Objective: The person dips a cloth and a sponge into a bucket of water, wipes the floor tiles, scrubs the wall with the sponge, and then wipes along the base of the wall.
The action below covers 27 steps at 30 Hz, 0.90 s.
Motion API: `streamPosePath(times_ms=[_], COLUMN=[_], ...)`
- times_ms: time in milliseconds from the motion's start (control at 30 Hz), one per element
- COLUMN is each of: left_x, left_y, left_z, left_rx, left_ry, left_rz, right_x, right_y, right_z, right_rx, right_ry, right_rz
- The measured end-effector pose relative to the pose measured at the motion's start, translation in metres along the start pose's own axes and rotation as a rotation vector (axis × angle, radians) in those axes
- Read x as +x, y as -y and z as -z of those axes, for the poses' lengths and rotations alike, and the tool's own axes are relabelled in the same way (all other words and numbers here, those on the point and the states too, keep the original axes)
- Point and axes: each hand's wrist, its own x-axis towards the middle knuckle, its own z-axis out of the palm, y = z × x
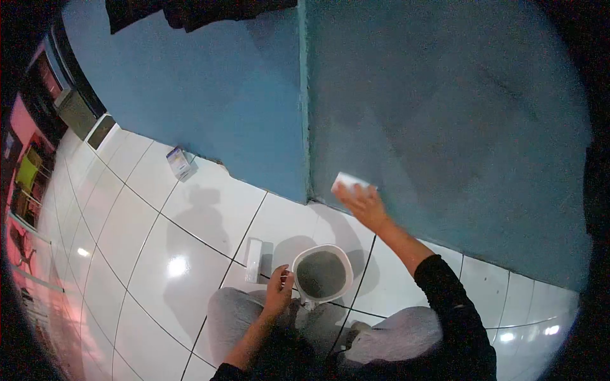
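My right hand (363, 204) is stretched forward, pressing a white rectangular sponge (346, 181) against the lower part of the blue-grey wall (406, 120), just right of the corner. Motion blurs the fingers and the sponge a little. Between my knees stands a white bucket (351, 279) holding murky grey liquid (321, 274). At its left rim is my left hand (278, 290), with the fingers curled against the edge. Left of the bucket, a white oblong block (253, 260) lies on the tiles; its material is unclear.
A small printed box (179, 163) stands on the glossy white tiled floor (143, 209) by the left wall (210, 89). Dark cloth (203, 13) hangs at the top. Furniture, including a yellow-green item (27, 168), is at the far left. My bent knees (397, 336) flank the bucket.
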Motion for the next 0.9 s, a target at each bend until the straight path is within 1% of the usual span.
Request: streamPosePath(times_ms=[33, 100, 133, 200, 233, 300, 367, 433, 467, 533, 567, 667, 733, 800, 867, 900], left_x=[0.001, 0.004, 0.003, 0.001, 0.0, -0.001, -0.001, -0.002, -0.003, -0.001, -0.001, -0.002, -0.004, -0.004, -0.005, -0.003], left_y=[0.005, 0.014, 0.015, 0.016, 0.014, 0.009, 0.012, 0.003, 0.004, 0.006, 0.009, 0.01, -0.004, -0.007, -0.004, 0.005], left_z=[0.0, 0.003, 0.005, 0.006, 0.007, 0.006, 0.003, 0.001, 0.001, 0.0, 0.001, 0.003, 0.003, 0.003, 0.003, 0.004], left_rx=[0.005, 0.024, 0.029, 0.039, 0.04, 0.008, 0.012, 0.037, 0.037, 0.061, 0.062, -0.018, -0.035, -0.015, -0.002, 0.018], left_ry=[-0.002, 0.0, -0.001, -0.029, -0.022, -0.023, -0.006, 0.011, 0.017, 0.004, 0.005, 0.028, 0.02, 0.01, 0.003, 0.012], left_rz=[-0.005, -0.055, -0.062, -0.027, -0.027, -0.016, -0.003, -0.015, -0.01, -0.045, -0.042, -0.058, -0.019, -0.017, -0.018, -0.051], right_x=[-0.018, -0.055, -0.063, -0.077, -0.073, -0.043, -0.023, 0.014, 0.024, 0.037, 0.034, 0.017, -0.005, -0.028, -0.054, -0.067], right_y=[0.016, 0.037, 0.037, 0.036, 0.028, -0.015, -0.047, -0.088, -0.099, -0.113, -0.109, -0.072, -0.045, -0.014, 0.011, 0.017], right_z=[-0.013, -0.04, -0.043, -0.048, -0.039, 0.0, 0.02, 0.054, 0.068, 0.084, 0.074, 0.043, 0.02, -0.003, -0.022, -0.026], right_rx=[-0.001, 0.128, 0.126, 0.234, 0.232, 0.031, 0.073, -0.158, -0.158, -0.092, -0.147, -0.116, -0.08, -0.066, 0.034, 0.027], right_ry=[-0.005, 0.219, 0.214, 0.205, 0.21, 0.118, 0.047, -0.116, -0.109, -0.129, -0.135, -0.123, -0.063, -0.056, 0.072, 0.064], right_rz=[-0.005, 0.204, 0.197, 0.146, 0.141, 0.061, -0.112, -0.238, -0.238, -0.37, -0.356, -0.315, -0.132, -0.06, 0.08, 0.077])
